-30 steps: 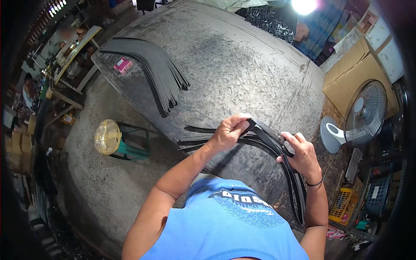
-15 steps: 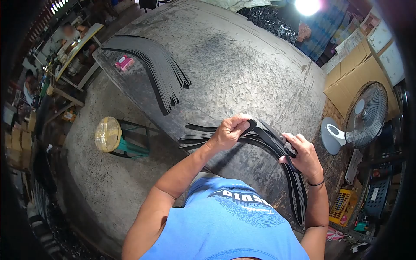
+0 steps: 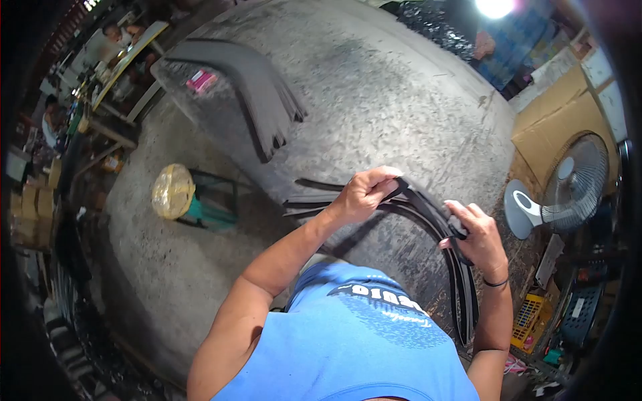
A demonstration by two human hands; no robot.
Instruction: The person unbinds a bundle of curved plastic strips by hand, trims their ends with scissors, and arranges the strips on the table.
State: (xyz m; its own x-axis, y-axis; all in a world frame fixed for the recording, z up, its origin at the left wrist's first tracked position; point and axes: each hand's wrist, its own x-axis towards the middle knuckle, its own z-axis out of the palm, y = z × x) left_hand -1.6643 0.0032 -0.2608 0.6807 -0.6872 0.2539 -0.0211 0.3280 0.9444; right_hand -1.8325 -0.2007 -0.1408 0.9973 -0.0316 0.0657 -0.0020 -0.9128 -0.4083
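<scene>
My left hand (image 3: 364, 195) is closed in a pinch on a long flat black strip (image 3: 422, 202), above a curved bundle of similar strips (image 3: 314, 199). Farther along the same strip, my right hand (image 3: 476, 235) has its fingers curled around it; a dark rounded piece shows between thumb and fingers, too blurred to name. From under my hands the bundle bends down towards my body on the right. Its left ends fan apart on the worn grey table (image 3: 374, 100).
A bigger stack of dark strips (image 3: 251, 80) lies on the table's far left, beside a pink packet (image 3: 202, 81). A stool with a wrapped seat (image 3: 172, 192) stands left. On the right are a fan (image 3: 578, 180), a cardboard box (image 3: 558, 120) and a yellow crate (image 3: 528, 317). People sit far left.
The view has shifted slightly, so the table and surroundings appear moved. Both hands keep their hold on the strip, with little visible change in their spacing.
</scene>
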